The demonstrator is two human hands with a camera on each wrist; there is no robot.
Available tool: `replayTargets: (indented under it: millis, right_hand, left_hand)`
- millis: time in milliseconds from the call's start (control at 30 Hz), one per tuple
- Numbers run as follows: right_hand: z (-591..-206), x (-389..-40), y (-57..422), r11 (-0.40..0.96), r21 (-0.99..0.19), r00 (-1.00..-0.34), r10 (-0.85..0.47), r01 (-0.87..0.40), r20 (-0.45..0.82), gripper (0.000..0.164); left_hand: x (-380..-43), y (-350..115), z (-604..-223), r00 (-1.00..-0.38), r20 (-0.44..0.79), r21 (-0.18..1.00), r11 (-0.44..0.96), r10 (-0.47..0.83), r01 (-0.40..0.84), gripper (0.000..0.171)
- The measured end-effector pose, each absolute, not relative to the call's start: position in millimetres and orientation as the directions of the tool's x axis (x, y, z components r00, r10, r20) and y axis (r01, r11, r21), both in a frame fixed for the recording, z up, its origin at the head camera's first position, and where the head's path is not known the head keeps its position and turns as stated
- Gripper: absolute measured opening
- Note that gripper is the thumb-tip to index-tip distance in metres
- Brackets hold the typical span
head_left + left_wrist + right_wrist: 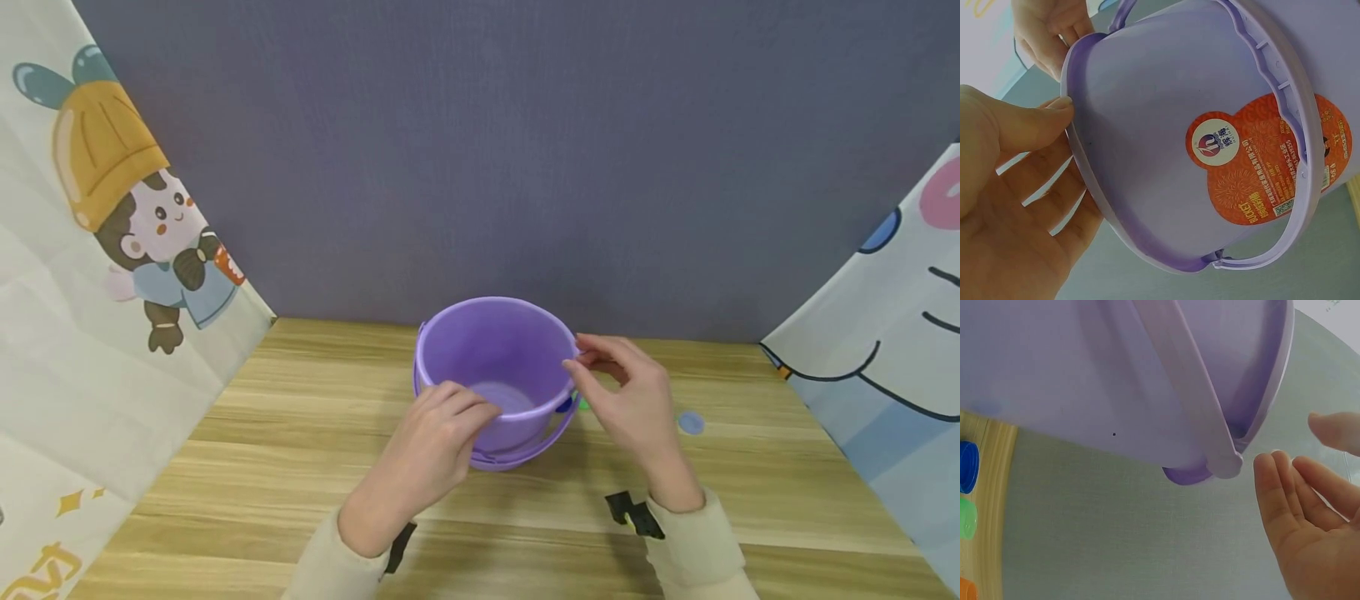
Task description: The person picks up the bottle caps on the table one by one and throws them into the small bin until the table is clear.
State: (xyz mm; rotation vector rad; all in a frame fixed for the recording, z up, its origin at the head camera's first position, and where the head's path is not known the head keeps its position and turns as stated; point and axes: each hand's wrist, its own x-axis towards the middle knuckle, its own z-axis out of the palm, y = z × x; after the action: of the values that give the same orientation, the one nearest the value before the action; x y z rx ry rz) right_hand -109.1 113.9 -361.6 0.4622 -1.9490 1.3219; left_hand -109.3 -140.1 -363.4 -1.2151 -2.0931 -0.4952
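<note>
Left hand (pixel 427 442) pinches the bucket (pixel 495 329) at its rim (pixel 527 414), finger contact partly hidden; right hand (pixel 637 400), empty, hovers beside it. A light, steady hold should prevent tipping.

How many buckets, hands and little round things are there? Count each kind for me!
Buckets: 1, the purple bucket
Hands: 2, the left hand and the right hand
Little round things showing: 4, a blue one, a green one, an orange one and a pale blue one
Total: 7
</note>
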Motion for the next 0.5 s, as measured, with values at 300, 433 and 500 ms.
replayTargets:
  millis: [300, 433, 500]
  right_hand:
    - [-358.7, -106.2, 115.2, 0.398, -0.646, -0.670, 0.097, -0.651, 0.736, 0.032]
    - [-358.8, -106.0, 117.4, 0.401, -0.645, -0.668, 0.104, -0.650, 0.737, 0.034]
    - [-359.2, -106.5, 118.2, 0.407, -0.646, -0.670, 0.104, -0.646, 0.735, 0.034]
  left_hand:
    - [-109.6, -142.1, -363.5, -0.383, 0.704, 0.054, 0.492, 0.598, 0.869, 0.022]
    - [-109.9, -141.8, -362.4, -0.389, 0.704, 0.070, 0.487, 0.594, 0.870, 0.022]
    - [-109.9, -142.3, -362.1, -0.395, 0.704, 0.077, 0.490, 0.590, 0.868, 0.021]
